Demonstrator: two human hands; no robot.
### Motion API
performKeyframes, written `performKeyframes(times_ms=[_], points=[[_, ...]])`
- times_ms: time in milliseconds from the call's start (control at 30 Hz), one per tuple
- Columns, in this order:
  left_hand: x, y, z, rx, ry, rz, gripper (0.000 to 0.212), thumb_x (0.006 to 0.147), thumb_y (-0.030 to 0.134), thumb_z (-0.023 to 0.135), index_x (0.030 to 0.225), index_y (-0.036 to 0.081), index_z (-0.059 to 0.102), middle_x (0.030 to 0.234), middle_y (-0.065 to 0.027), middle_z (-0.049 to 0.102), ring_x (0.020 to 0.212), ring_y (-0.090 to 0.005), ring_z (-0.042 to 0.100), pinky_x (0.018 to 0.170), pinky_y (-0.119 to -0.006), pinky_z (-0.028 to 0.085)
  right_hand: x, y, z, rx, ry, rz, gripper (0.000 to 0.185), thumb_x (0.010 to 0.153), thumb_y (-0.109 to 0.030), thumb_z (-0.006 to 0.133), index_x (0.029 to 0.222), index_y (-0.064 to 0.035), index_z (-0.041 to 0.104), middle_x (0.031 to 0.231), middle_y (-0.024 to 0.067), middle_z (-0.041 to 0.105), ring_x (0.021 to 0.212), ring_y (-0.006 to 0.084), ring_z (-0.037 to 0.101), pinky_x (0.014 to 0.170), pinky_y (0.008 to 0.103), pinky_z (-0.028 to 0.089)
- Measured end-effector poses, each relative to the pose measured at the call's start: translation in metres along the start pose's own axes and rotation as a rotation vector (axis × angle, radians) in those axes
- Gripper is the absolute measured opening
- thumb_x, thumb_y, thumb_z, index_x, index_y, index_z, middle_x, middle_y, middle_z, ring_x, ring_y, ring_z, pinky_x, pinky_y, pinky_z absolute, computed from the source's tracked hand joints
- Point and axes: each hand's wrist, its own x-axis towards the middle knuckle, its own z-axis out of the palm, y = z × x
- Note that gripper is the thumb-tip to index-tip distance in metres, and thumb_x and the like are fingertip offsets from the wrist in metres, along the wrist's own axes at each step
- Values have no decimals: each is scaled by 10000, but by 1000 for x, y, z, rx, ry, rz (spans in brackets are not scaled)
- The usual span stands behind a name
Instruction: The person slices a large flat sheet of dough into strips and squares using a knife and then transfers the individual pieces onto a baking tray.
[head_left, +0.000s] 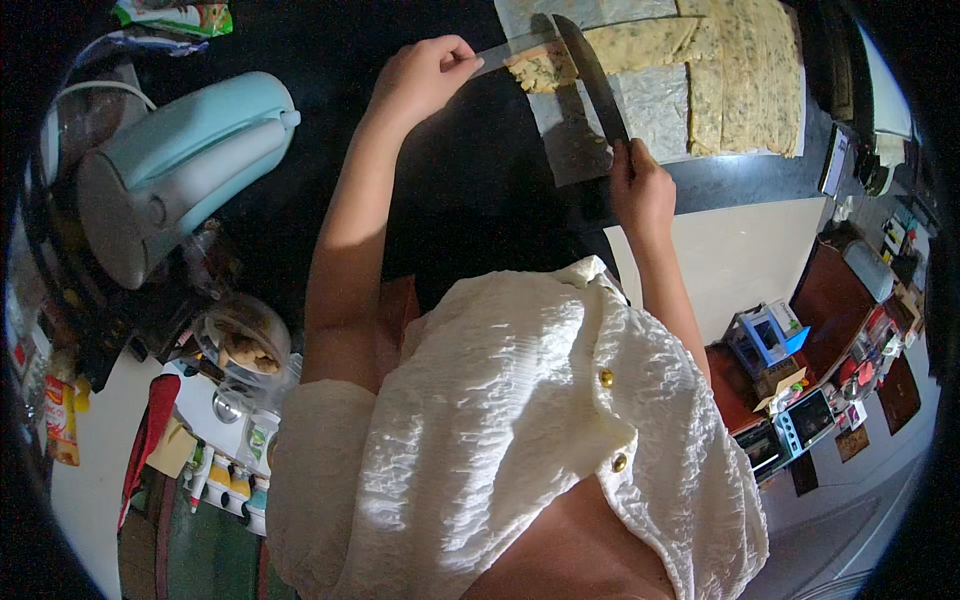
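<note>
My left hand (426, 75) pinches the near end of a clear flat strip, probably a ruler (495, 60). The strip reaches right onto a rolled sheet of pale dough (757, 82) flecked with dark green. My right hand (643, 189) grips the handle of a large knife (589, 71). Its dark blade points up and crosses over a loose dough strip (645, 41), near a crumbly, ragged end (544, 71). Whether the edge touches the dough I cannot tell. Under the dough lies translucent sheeting (652, 109), bare in places between cut pieces.
The dark countertop (450, 172) carries a light-blue electric kettle (217, 142) at left. A green-and-white packet (180, 16) lies behind it. Below the kettle is a clear container (251, 337) with pale chunks inside. A phone (834, 160) rests by the counter's right edge.
</note>
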Motion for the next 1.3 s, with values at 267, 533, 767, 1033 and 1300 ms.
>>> performKeyframes(times_ms=[267, 533, 767, 1033, 1300], points=[[2, -1, 1, -42, -6, 11, 220, 891, 295, 599, 900, 77, 625, 665, -19, 600, 516, -94, 539, 473, -258, 438, 0, 1, 1, 35, 12, 3, 249, 928, -242, 519, 796, -30, 517, 665, 233, 572, 653, 440, 557, 528, 477, 421], [2, -3, 2, -77, -25, 12, 206, 892, 272, 598, 909, 68, 624, 642, -13, 579, 485, -89, 512, 445, -244, 410, 0, 1, -1, -2, -51, 0, 195, 922, -226, 502, 846, -47, 518, 783, 208, 619, 693, 418, 598, 585, 497, 470], [1, -1, -1, -79, -50, -39, 206, 884, 278, 609, 913, 75, 624, 641, -10, 572, 479, -88, 514, 440, -242, 406, -2, 0, -1, -12, -43, 8, 199, 921, -228, 507, 842, -46, 516, 787, 200, 621, 687, 416, 599, 585, 494, 475], [0, 8, -6, -76, -73, -81, 206, 892, 276, 600, 919, 74, 623, 644, -7, 581, 464, -84, 510, 434, -242, 380, 0, 3, 3, 20, 37, -77, 190, 915, -208, 520, 819, -44, 503, 707, 199, 584, 649, 415, 574, 537, 481, 440], [0, 8, -8, -92, -88, -107, 204, 896, 274, 594, 906, 71, 620, 637, -4, 564, 454, -79, 495, 431, -241, 375, 2, 2, 3, -81, -24, -72, 185, 912, -223, 520, 838, -57, 486, 720, 184, 611, 623, 396, 599, 540, 487, 476]])
